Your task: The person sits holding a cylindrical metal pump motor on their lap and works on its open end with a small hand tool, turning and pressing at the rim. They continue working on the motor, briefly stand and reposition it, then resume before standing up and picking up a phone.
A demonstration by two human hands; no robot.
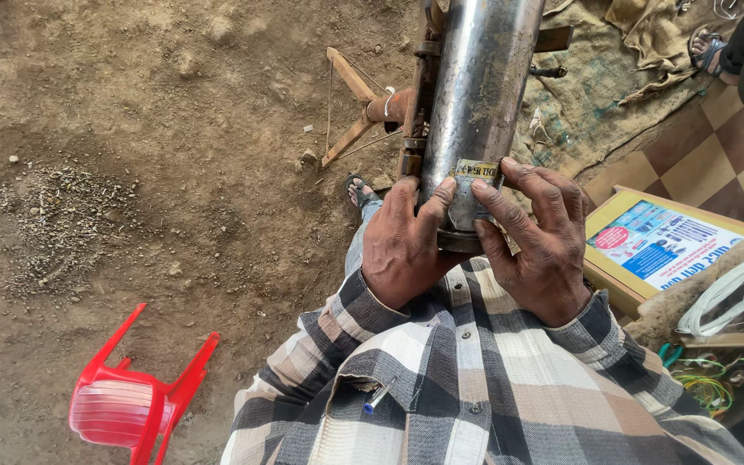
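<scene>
Underfoot, a bare dirt floor (pixel 131 155) fills the whole left half of the frame, with a patch of loose gravel (pixel 53 224) at mid-left. Next in size, a long steel cylinder (pixel 482 95) runs from the top centre down to the middle of the frame, a rusty metal frame (pixel 389 108) standing just beside it on its left. Burlap sacking (pixel 596 95) lies at the upper right, and below it a chequered tile floor (pixel 716 146). A red plastic chair (pixel 131 405) lies tipped over at the lower left. A printed poster board (pixel 656 241) rests at the right edge, with coiled white wire (pixel 734 288) just below it. Both hands press against the lower end of the cylinder: the left hand (pixel 402 245) with fingers spread flat on the steel, the right hand (pixel 540 241) likewise. Between their fingertips sits a small sticker label (pixel 475 172), touching the cylinder's curved face at frame centre. A blue-tipped pen (pixel 378 396) pokes from the shirt pocket.
</scene>
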